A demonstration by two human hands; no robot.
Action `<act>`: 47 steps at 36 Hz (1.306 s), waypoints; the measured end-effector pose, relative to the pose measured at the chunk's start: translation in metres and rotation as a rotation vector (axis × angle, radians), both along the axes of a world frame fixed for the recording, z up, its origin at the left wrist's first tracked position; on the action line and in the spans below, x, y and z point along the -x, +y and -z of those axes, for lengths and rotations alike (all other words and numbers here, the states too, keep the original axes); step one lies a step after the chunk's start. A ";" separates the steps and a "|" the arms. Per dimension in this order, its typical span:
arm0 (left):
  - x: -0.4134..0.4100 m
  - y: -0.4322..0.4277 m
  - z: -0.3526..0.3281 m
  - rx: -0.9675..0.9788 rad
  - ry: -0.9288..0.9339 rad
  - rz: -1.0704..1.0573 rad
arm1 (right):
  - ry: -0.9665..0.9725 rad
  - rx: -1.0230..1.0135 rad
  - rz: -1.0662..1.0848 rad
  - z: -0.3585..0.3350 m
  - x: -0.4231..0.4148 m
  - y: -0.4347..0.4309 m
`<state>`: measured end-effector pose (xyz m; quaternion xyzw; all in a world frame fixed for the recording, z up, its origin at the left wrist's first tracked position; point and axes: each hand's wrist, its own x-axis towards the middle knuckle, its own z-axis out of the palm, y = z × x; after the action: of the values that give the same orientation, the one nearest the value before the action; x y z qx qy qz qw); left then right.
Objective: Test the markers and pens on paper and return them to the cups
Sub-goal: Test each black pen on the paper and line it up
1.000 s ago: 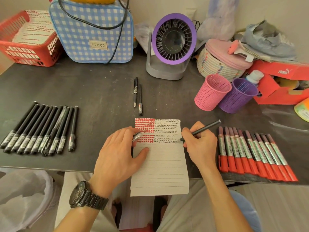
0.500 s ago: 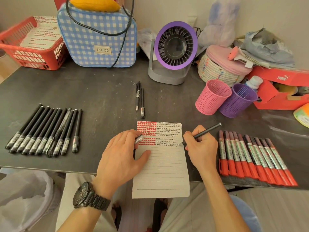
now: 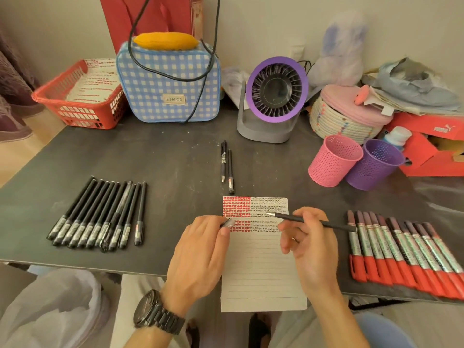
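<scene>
Right hand (image 3: 311, 247) pinches a black pen (image 3: 301, 219) over the written rows of the paper (image 3: 261, 277). The pen's long axis runs side to side, tip pointing at the left hand (image 3: 200, 249), which pinches what we take for its cap (image 3: 228, 223).

Cap lies just left of the tip, roughly level, near but apart. We judge capping comes next.

Beyond and right of the grip stand the pink cup (image 3: 331, 164) and purple cup (image 3: 374, 169); the right hand is nearer.

Farthest, legible: bag label (image 3: 174, 99) reads ETALOO, red box (image 3: 442, 129) reads PUMA.
</scene>
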<state>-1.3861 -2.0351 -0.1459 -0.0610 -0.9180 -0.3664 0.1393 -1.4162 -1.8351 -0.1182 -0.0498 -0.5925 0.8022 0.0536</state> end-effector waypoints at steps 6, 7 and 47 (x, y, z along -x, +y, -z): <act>0.000 0.002 0.002 0.115 0.056 -0.031 | -0.002 -0.050 -0.032 0.010 -0.003 -0.012; 0.000 0.002 0.002 0.121 0.063 -0.031 | 0.011 -0.059 -0.036 0.011 -0.003 -0.011; 0.000 0.000 0.005 0.166 0.185 -0.014 | 0.083 -0.503 -0.265 0.015 -0.007 -0.018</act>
<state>-1.3857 -2.0354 -0.1508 -0.0995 -0.9287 -0.2811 0.2204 -1.4097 -1.8532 -0.1332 0.0759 -0.7716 0.6313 -0.0169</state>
